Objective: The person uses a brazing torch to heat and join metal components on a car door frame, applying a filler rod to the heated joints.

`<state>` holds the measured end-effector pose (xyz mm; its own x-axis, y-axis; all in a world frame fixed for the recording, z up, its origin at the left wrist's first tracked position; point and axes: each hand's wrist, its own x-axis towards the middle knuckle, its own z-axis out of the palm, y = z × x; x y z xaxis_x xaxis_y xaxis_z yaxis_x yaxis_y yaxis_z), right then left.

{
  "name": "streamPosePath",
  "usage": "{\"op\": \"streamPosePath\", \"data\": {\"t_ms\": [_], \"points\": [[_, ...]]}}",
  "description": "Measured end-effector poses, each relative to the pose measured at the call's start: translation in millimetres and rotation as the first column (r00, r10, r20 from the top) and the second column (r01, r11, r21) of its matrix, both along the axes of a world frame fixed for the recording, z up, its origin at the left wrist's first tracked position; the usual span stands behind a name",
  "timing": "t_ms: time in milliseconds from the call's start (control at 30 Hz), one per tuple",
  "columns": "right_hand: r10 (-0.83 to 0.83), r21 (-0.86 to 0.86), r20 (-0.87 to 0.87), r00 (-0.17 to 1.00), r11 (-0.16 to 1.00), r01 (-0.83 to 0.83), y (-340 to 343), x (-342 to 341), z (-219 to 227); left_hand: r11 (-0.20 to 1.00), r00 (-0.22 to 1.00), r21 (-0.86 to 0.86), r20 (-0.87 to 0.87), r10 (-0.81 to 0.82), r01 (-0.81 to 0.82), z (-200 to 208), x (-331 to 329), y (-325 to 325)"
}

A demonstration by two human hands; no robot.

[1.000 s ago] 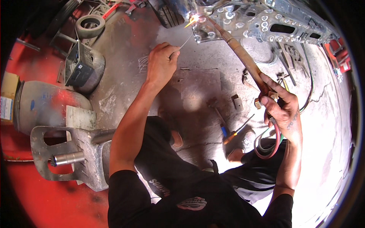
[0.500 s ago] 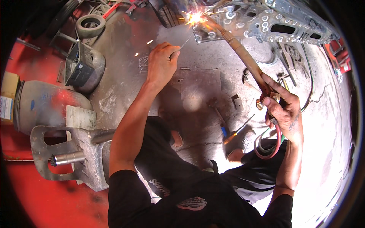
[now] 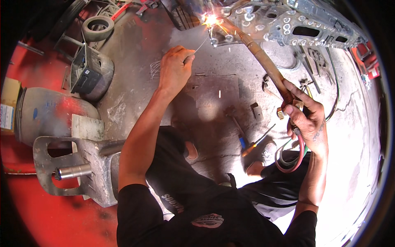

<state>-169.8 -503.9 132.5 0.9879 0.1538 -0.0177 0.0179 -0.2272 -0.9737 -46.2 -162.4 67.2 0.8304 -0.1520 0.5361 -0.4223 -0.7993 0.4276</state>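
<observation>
Between the fingertips of my left hand (image 3: 176, 71) is a thin filler rod (image 3: 201, 44), its far end reaching up to a bright flame (image 3: 211, 19). My right hand (image 3: 306, 117) is closed round the handle end of a gas welding torch (image 3: 260, 53), beside a brass valve knob (image 3: 281, 113). The torch's long tube slants up and left, and its tip is lost in the glare. Sparks fly where flame and rod meet at the edge of a spot-welded sheet metal car panel (image 3: 284, 25). Red and green hoses (image 3: 293, 166) loop below my right hand.
A hammer (image 3: 237, 123), a screwdriver (image 3: 258, 140) and a small metal block (image 3: 257, 112) lie on the floor between my feet and the panel. Left stand a grey plastic chair (image 3: 96, 154), a drum (image 3: 53, 113), a black crate (image 3: 85, 70) and a tire (image 3: 98, 28). Coiled wire (image 3: 290, 61) lies under the panel.
Both hands and the torch stay almost still. The sparks have changed shape, and spark streaks now show lower, near the torch tube and over the floor, rather than beside my left hand.
</observation>
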Motion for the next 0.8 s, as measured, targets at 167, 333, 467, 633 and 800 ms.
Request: {"op": "streamPosePath", "data": {"t_ms": [167, 333, 467, 633, 800], "points": [[-0.003, 0.015, -0.003, 1.000, 1.000, 0.003, 0.2, 0.3, -0.3, 1.000, 1.000, 0.028, 0.022, 0.001, -0.001, 1.7, -0.4, -0.4], [0.001, 0.008, 0.017, 1.000, 1.000, -0.001, -1.3, 0.4, -1.0, 1.000, 1.000, 0.022, 0.025, -0.007, 0.007, 1.4, 1.3, -1.5], [0.003, 0.017, 0.013, 1.000, 1.000, -0.003, -0.3, 1.3, -1.5, 1.000, 1.000, 0.020, 0.014, 0.005, -0.005, 1.4, 0.7, 0.3], [0.004, 0.030, 0.009, 1.000, 1.000, -0.004, -1.1, 0.5, -1.3, 1.000, 1.000, 0.023, 0.028, 0.003, -0.004, 1.2, 0.9, -1.3], [0.023, 0.085, -0.024, 0.999, 0.996, -0.021, -4.3, 0.8, -2.1, 1.000, 1.000, -0.006, 0.004, 0.002, -0.002, -0.5, 0.9, 0.4]]}}
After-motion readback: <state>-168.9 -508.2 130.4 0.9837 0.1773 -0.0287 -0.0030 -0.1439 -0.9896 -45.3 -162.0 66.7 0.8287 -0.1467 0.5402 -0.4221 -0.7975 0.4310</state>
